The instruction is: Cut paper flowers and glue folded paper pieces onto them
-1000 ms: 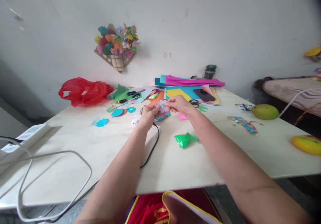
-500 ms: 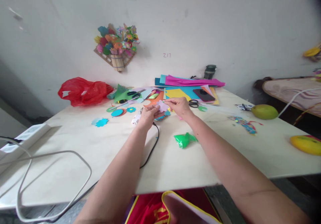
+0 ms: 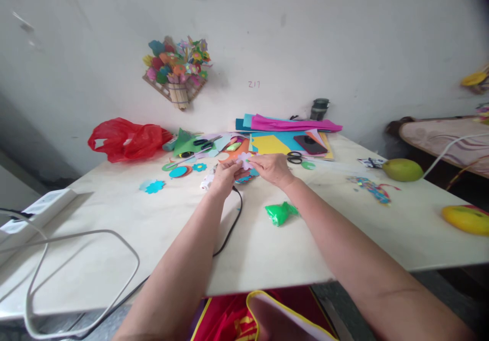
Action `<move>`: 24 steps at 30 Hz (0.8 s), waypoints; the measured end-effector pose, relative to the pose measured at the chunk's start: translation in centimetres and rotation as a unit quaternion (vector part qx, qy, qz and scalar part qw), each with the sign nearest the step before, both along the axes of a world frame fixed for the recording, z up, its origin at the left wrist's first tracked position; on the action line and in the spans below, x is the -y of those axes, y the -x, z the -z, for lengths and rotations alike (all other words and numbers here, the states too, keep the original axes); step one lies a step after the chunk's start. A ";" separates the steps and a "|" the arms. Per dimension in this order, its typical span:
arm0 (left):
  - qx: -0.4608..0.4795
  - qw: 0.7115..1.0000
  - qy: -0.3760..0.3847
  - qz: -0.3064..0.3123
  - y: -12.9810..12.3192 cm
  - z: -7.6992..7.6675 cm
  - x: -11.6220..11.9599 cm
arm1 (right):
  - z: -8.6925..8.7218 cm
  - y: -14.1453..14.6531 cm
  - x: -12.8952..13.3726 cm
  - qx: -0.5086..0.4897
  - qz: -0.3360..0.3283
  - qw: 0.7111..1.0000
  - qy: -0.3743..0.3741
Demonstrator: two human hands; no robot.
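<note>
A pale lilac paper flower (image 3: 244, 158) is pinched at its left edge by my left hand (image 3: 226, 174). My right hand (image 3: 273, 169) is closed, its fingertips at the middle of the flower, with a small green piece (image 3: 247, 161) at the tips. Beneath and behind my hands lie blue paper flowers (image 3: 244, 179), partly hidden. A white gadget with a black cord (image 3: 207, 182) sits by my left hand; that hand covers part of it. Nearer to me, a green plastic bag (image 3: 279, 213) rests on the table.
Scissors (image 3: 294, 157), a phone (image 3: 311, 145) and coloured sheets (image 3: 271, 144) lie behind my hands. A red plastic bag (image 3: 128, 139) is at back left. To the left are a blue flower (image 3: 155, 186), a power strip (image 3: 42, 206) and cables. Mangoes (image 3: 403, 169) lie at right.
My right hand has moved slightly left and down, bringing the small green piece from the flower's upper edge to its middle. My left hand still holds the flower.
</note>
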State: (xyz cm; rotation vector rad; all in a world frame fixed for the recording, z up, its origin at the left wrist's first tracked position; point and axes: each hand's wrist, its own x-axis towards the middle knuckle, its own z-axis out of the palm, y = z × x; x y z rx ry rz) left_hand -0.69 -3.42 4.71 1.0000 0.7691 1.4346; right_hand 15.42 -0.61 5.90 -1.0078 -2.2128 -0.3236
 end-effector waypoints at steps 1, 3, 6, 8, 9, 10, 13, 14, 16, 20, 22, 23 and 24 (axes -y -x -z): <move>0.002 1.000 -0.002 -0.001 0.0 0.0 0.0 | 0.0 0.0 0.1 0.010 -0.001 1.000 -0.007; 0.007 1.000 -0.007 -0.005 0.0 0.0 0.0 | -0.1 0.0 0.4 0.028 -0.005 0.999 -0.023; 0.014 1.000 -0.018 -0.011 0.0 0.1 0.0 | -0.2 0.0 0.7 0.051 -0.012 0.998 -0.040; 0.012 1.000 -0.022 -0.016 0.1 0.1 0.0 | -0.2 0.1 0.8 0.061 -0.016 0.997 -0.043; 0.010 0.999 -0.024 -0.018 0.1 0.2 -0.1 | -0.2 0.1 0.9 0.061 -0.017 0.997 -0.041; 0.006 0.999 -0.027 -0.020 0.2 0.2 -0.1 | -0.2 0.2 0.9 0.056 -0.018 0.998 -0.037; -0.006 0.999 -0.036 -0.021 0.2 0.3 -0.2 | 0.0 0.4 0.8 0.008 -0.028 0.999 -0.014; -0.008 0.999 -0.039 -0.020 0.2 0.4 -0.3 | 0.1 0.5 0.8 -0.020 -0.033 0.999 -0.001; -0.009 0.999 -0.039 -0.023 0.3 0.4 -0.3 | 0.2 0.6 0.6 -0.090 -0.041 0.994 0.033; -0.007 0.999 -0.026 -0.025 0.3 0.6 -0.5 | 0.5 0.7 -0.1 -0.239 -0.019 0.966 0.097; -0.009 0.999 -0.022 -0.021 0.3 0.7 -0.6 | 0.6 0.6 -0.7 -0.293 -0.005 0.947 0.128; -0.012 0.999 -0.021 -0.020 0.3 0.7 -0.6 | 0.8 0.6 -1.0 -0.314 -0.006 0.938 0.148; -0.014 1.000 -0.020 -0.019 0.3 0.7 -0.5 | 0.9 0.6 -1.3 -0.331 -0.014 0.927 0.173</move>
